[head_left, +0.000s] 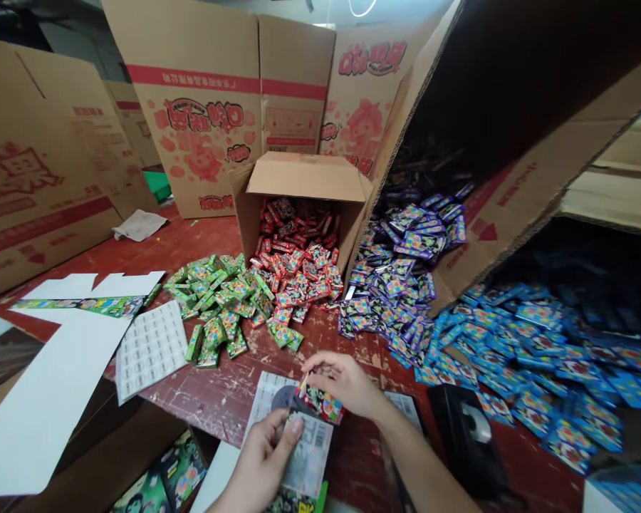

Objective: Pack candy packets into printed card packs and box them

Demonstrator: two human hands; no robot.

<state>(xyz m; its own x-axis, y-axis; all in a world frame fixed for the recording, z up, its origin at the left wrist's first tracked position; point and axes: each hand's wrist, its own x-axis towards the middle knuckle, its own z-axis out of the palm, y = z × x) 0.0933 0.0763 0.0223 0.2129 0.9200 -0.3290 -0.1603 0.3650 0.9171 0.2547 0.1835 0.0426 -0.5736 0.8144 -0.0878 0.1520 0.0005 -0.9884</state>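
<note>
My left hand is closed around a flat pale printed pack with a barcode, the thumb lying on top. Green, brightly printed packaging shows just below that pack; I cannot tell whether the two are joined. Just above, my right hand pinches a small red packet, its lower edge close to the top of the pale pack. Under both hands lies a printed white sheet with a dark round patch, partly hidden.
Piles of green packets, red packets, purple packets and blue packets spread across the red table. Sticker sheets lie left, a black tape dispenser right. Cardboard boxes stand behind.
</note>
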